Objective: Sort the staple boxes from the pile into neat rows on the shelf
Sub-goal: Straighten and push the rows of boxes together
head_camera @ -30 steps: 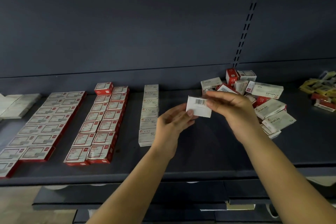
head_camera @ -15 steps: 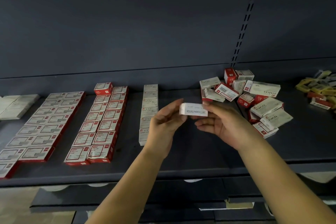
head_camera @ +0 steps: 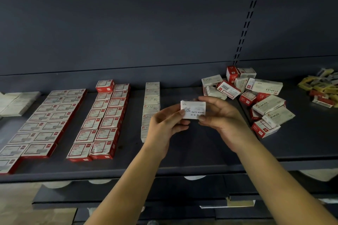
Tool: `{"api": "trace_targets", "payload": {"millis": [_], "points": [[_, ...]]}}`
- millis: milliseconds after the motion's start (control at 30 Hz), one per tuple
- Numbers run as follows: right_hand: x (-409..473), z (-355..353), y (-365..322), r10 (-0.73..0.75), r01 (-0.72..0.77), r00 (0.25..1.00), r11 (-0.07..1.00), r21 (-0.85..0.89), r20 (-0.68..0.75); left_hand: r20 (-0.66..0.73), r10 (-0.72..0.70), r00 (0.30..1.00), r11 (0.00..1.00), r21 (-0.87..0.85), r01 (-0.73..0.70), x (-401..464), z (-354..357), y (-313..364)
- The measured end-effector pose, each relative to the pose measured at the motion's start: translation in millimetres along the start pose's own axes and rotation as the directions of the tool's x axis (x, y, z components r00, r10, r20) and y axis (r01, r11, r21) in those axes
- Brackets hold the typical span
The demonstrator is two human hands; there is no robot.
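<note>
A white paper-clip box (head_camera: 193,110) is being pinched between left hand (head_camera: 165,124) and right hand (head_camera: 222,120) above the shelf (head_camera: 182,166), long axis crosswise, matching white row (head_camera: 150,107) lying just left, nearer the left hand.

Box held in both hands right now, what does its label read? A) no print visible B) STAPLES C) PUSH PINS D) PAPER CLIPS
D: the white box pinched between the left hand and right hand shows "PAPER CLIPS" upside down beside a clip drawing.
</note>
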State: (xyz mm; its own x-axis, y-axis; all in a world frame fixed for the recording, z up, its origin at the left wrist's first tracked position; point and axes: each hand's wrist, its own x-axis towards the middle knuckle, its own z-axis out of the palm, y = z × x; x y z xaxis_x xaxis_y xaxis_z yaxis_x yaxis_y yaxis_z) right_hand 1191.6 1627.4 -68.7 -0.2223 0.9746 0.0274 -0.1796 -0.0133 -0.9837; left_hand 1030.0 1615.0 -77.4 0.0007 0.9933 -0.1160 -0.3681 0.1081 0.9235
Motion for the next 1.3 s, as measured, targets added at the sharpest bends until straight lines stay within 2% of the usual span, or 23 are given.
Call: {"api": "trace_targets", "payload": {"millis": [233,400,567,667,800,867,967,1033,1067,1100,1133,1167,1200,1233,1267,1300], "points": [[2,8,5,0.004,-0.004,1.000,1.000,-0.013,0.011,-0.032,0.013,0.999,1.000,0.026,-0.013,-4,-8,0],[2,13,5,0.049,-0.051,0.998,0.998,-0.036,-0.048,-0.072,0.050,0.996,0.994,0.101,-0.042,-1,-14,3],[0,22,4,0.160,-0.147,0.984,0.977,-0.152,0.080,-0.004,0.094,0.996,0.978,0.188,-0.091,1,-15,12],[0,27,6,0.153,-0.150,0.985,0.988,-0.040,0.076,-0.018,0.059,0.998,0.993,0.104,-0.057,-2,-17,11],[1,31,10,0.169,-0.171,0.985,0.956,0.240,0.030,-0.016,0.029,0.999,0.999,-0.026,-0.030,-6,-25,7],[0,32,13,0.173,-0.178,0.984,0.947,0.269,0.043,-0.017,0.053,0.998,0.998,-0.030,-0.054,-8,-28,6],[-4,32,17,0.154,-0.162,0.986,0.968,0.191,0.057,-0.030,0.065,0.997,0.998,-0.015,-0.065,-10,-33,6],[-4,32,20,0.097,-0.099,0.995,0.988,0.115,0.031,-0.030,0.064,0.998,0.998,0.000,-0.064,-12,-36,5],[-4,33,20,0.045,-0.046,0.999,0.998,0.032,0.015,-0.032,0.059,0.998,0.998,0.002,-0.059,-12,-38,4],[-4,33,22,-0.044,0.045,0.999,0.991,-0.126,0.010,-0.032,0.054,0.998,0.999,0.000,-0.054,-13,-40,4],[-4,32,22,-0.170,0.175,0.984,0.921,-0.349,0.044,-0.029,0.051,0.998,0.999,0.001,-0.051,-15,-42,4],[-2,30,24,-0.304,0.326,0.943,0.755,-0.570,0.136,-0.020,0.053,0.998,0.999,0.009,-0.052,-16,-44,5],[1,28,26,-0.402,0.452,0.881,0.558,-0.695,0.251,-0.002,0.057,0.998,0.998,0.034,-0.057,-18,-48,6],[3,28,30,-0.438,0.515,0.838,0.434,-0.739,0.326,0.022,0.061,0.998,0.995,0.076,-0.063,-20,-51,7],[4,29,32,-0.438,0.527,0.828,0.396,-0.752,0.350,0.048,0.062,0.997,0.990,0.125,-0.068,-22,-56,9],[4,32,35,-0.427,0.521,0.835,0.408,-0.750,0.348,0.065,0.058,0.996,0.982,0.174,-0.069,-24,-61,10]]}}
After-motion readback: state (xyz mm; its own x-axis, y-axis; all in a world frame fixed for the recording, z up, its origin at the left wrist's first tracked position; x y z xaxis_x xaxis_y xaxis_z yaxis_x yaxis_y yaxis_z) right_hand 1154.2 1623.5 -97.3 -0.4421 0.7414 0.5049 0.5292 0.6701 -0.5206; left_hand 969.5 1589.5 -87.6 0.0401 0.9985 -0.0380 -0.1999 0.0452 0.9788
